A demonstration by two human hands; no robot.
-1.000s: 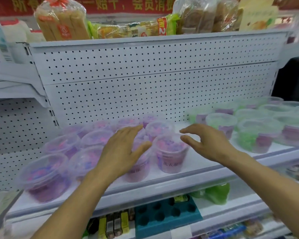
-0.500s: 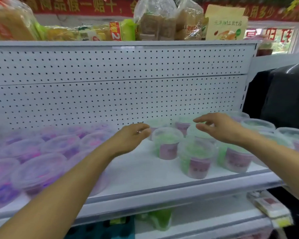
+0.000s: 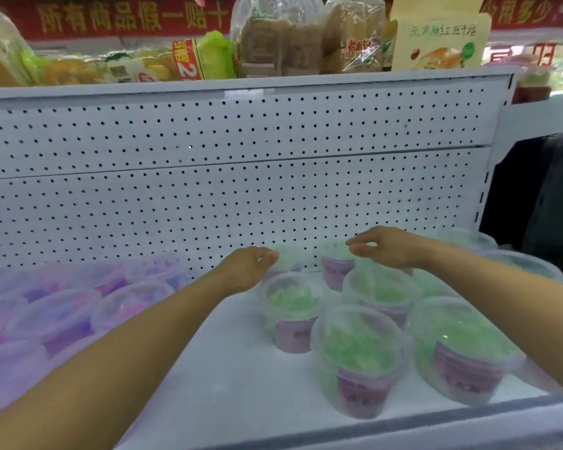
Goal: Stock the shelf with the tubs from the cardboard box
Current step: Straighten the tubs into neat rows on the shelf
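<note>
Several clear tubs with green contents and purple labels (image 3: pixel 358 358) stand on the right half of the white shelf (image 3: pixel 234 378). Several tubs with purple contents (image 3: pixel 59 319) fill the left half. My left hand (image 3: pixel 247 267) hovers over the back of the shelf beside the rear green tubs, fingers loosely curled, holding nothing. My right hand (image 3: pixel 390 246) hovers above the rear green tubs, fingers relaxed and empty. The cardboard box is out of view.
A white pegboard back panel (image 3: pixel 241 190) rises behind the tubs. Bagged bread and snacks (image 3: pixel 293 37) sit on the shelf above. A dark object (image 3: pixel 543 196) stands past the shelf's right end. A bare strip of shelf separates the two tub groups.
My view has swung right, from the purple tubs to the green ones. Both hands left the purple tubs and now hover over the rear green tubs, still empty.
</note>
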